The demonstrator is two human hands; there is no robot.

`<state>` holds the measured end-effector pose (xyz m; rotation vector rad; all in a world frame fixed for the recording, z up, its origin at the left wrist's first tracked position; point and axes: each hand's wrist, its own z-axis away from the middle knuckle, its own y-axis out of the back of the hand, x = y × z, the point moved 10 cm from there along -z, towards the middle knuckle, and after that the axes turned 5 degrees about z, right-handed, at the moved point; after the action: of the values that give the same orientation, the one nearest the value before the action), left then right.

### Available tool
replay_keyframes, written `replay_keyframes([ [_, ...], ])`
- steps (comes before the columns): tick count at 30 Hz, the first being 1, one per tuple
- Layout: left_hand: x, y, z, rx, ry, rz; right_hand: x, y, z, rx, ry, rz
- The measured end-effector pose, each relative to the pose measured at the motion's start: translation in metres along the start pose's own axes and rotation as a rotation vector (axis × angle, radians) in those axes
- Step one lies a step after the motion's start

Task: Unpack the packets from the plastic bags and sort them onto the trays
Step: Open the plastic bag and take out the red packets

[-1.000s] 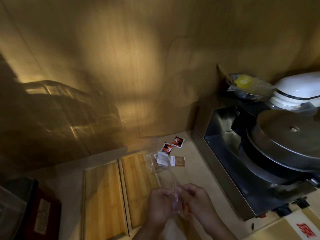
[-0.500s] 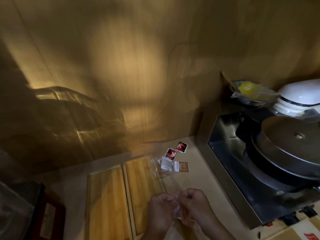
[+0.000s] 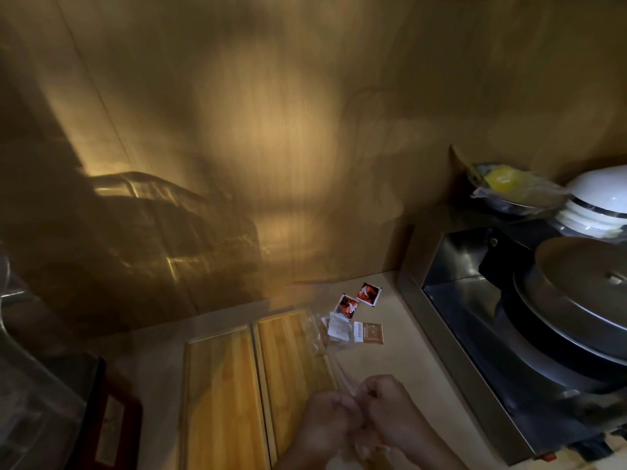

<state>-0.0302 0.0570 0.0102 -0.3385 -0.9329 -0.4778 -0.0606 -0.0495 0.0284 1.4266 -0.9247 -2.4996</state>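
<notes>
My left hand [image 3: 327, 420] and my right hand [image 3: 385, 413] are pressed together low in the view, both pinching a clear plastic bag [image 3: 346, 385] between them. Two bamboo trays lie side by side on the counter: the left tray [image 3: 220, 398] and the right tray [image 3: 288, 361], both bare. Beyond my hands lie two red-and-black packets [image 3: 369, 294] [image 3: 348, 305], a white packet [image 3: 338, 329] and a brown packet [image 3: 369, 333]. Another crumpled clear bag [image 3: 317, 334] rests at the right tray's far corner.
A steel appliance [image 3: 475, 334] with a round lidded pan [image 3: 583, 300] fills the right side. Behind it are a bowl with something yellow [image 3: 502, 179] and a white lidded pot [image 3: 600, 201]. A dark red box [image 3: 112, 425] sits at the left. A wooden wall rises behind.
The view has drifted, so everything sits slightly lower and more to the right in the frame. My hands stay together on the bag, fingers working at it.
</notes>
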Motion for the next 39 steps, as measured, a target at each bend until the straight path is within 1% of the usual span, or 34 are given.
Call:
replay_keyframes([
  [2,-0.004,-0.001,0.0,-0.011,0.086,0.022,0.001,-0.002,0.0,-0.052,0.001,0.021],
  [4,-0.003,-0.001,0.001,-0.001,0.121,0.066,0.0,-0.003,0.002,-0.088,0.021,0.034],
  [8,0.003,0.009,-0.002,0.082,0.053,-0.062,-0.009,-0.004,0.004,-0.095,0.12,0.118],
  [10,0.004,0.013,-0.004,0.115,0.038,-0.101,-0.009,-0.003,0.004,-0.085,0.127,0.13],
  [12,0.004,0.012,-0.006,0.109,0.046,-0.104,-0.008,-0.002,0.002,-0.087,0.117,0.146],
  [15,0.005,0.009,-0.006,0.078,0.059,-0.043,-0.006,-0.001,-0.004,-0.096,0.143,0.25],
  [18,0.006,0.012,-0.006,0.094,0.046,0.034,-0.004,-0.01,-0.003,-0.158,0.182,0.335],
  [21,0.008,0.012,-0.005,0.099,0.01,0.104,-0.007,-0.009,-0.001,-0.145,0.21,0.362],
  [22,0.011,0.012,-0.005,0.098,-0.016,0.127,-0.007,-0.008,-0.001,-0.151,0.205,0.347],
  [23,0.014,0.011,-0.004,0.1,-0.046,0.15,-0.007,-0.008,0.0,-0.165,0.193,0.281],
  [25,0.02,0.012,-0.002,0.109,-0.089,0.188,-0.007,-0.009,0.002,-0.187,0.139,0.082],
  [27,0.023,0.012,-0.001,0.11,-0.106,0.226,-0.008,-0.012,0.007,-0.233,0.123,-0.122],
  [30,0.022,0.01,-0.001,0.087,-0.096,0.264,-0.011,-0.017,0.01,-0.275,0.129,-0.337],
  [32,0.02,0.007,-0.001,0.037,-0.058,0.244,-0.009,-0.015,0.009,-0.259,0.127,-0.468],
  [34,0.018,0.001,0.003,-0.057,-0.015,0.146,-0.004,-0.012,0.005,-0.225,0.122,-0.539],
  [36,0.015,-0.005,0.008,-0.142,0.008,0.057,-0.001,-0.012,0.003,-0.226,0.117,-0.566],
  [39,0.015,-0.005,0.01,-0.16,0.004,0.058,0.0,-0.018,0.002,-0.273,0.095,-0.569],
])
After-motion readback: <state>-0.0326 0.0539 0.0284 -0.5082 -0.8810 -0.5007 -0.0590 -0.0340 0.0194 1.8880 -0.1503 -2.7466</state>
